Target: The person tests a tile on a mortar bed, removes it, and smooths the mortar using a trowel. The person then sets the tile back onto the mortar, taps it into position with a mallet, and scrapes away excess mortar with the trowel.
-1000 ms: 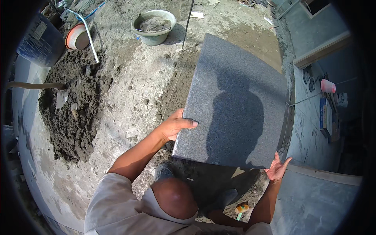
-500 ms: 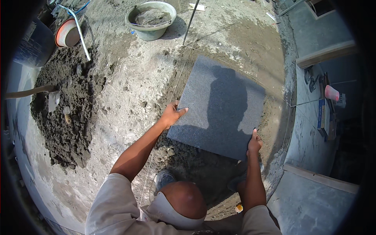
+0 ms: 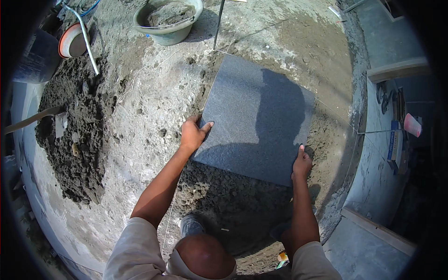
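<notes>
A large square dark grey floor tile (image 3: 238,93) is in both my hands, above a patch of rough wet mortar (image 3: 205,191). My left hand (image 3: 193,134) grips its left edge, thumb on top and fingers beneath. On the right edge, close to the near corner, my right hand (image 3: 302,163) holds it the same way. The undersides of the fingers are hidden by the tile. A shadow falls across its top. Taut string lines (image 3: 170,212) run along the ground beside and beyond the tile, and one meets a thin dark rod (image 3: 219,25) near its far corner.
A wide basin (image 3: 170,35) with mortar stands beyond the tile. At the left lie a heap of wet mortar (image 3: 74,163) with a wooden handle (image 3: 35,119) in it, an orange-rimmed bucket (image 3: 73,41) and a dark drum (image 3: 37,58). A pink cup (image 3: 412,125) and boxes (image 3: 395,147) are at the right.
The tile has shifted slightly left and away from me, with both hands keeping their grip. The view has also moved a little.
</notes>
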A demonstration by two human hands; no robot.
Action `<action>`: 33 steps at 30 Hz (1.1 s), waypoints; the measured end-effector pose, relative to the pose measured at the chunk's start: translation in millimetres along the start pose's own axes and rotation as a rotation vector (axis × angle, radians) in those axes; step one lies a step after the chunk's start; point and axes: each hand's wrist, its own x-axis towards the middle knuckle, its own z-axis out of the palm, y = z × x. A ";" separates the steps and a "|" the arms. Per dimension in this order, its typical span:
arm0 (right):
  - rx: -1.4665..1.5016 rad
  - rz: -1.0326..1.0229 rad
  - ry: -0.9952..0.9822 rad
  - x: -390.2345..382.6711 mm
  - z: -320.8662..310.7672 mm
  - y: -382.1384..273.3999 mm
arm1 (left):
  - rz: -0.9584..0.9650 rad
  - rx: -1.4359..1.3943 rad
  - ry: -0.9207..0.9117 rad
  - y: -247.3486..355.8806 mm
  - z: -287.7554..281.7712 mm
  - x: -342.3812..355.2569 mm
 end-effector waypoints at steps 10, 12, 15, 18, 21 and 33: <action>0.045 0.040 -0.035 0.7 3.9 1.2 | -0.002 0.113 0.042 5.3 4.4 2.5; 0.076 0.035 -0.038 2.7 1.6 4.5 | -0.012 0.091 0.038 6.1 5.0 3.4; 0.012 0.013 -0.014 2.4 4.6 2.9 | -0.009 0.095 0.040 5.3 5.5 3.6; 0.002 -0.004 -0.005 -5.8 5.6 -4.8 | 0.017 0.117 0.060 2.8 4.1 0.5; -0.022 0.035 -0.038 -8.0 3.8 -10.9 | 0.028 0.126 0.079 4.1 5.9 -0.4; -0.137 0.038 -0.034 -9.2 4.1 -16.9 | 0.082 0.286 0.079 33.7 -2.2 -18.7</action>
